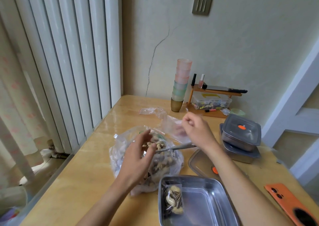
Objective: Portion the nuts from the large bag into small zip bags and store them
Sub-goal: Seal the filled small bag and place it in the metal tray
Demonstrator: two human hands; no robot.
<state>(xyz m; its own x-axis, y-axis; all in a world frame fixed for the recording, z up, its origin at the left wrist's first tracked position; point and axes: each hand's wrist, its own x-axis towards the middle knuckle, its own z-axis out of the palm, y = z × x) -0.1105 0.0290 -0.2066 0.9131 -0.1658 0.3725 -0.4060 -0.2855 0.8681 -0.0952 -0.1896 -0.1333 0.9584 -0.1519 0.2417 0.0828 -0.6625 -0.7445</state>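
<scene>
The large clear bag of mixed nuts (pixel 162 163) lies open in the middle of the wooden table (pixel 82 182). My left hand (pixel 138 155) hovers over its mouth with fingers loosely spread and slightly blurred, gripping nothing that I can see. My right hand (pixel 195 130) is raised behind the bag, its curled fingers pinching a clear small zip bag (pixel 174 127) with a red strip. A metal spoon (pixel 177 146) lies across the large bag. One filled small zip bag (pixel 172 201) rests in the steel tray (pixel 207 206) at the front.
A spare empty zip bag (pixel 148 110) lies further back. A loose lid (pixel 200 161) and stacked lidded containers (pixel 241 136) sit at the right, an orange phone (pixel 290 203) at the right edge. Stacked cups (pixel 181 85) and a small shelf (pixel 215 94) stand by the wall.
</scene>
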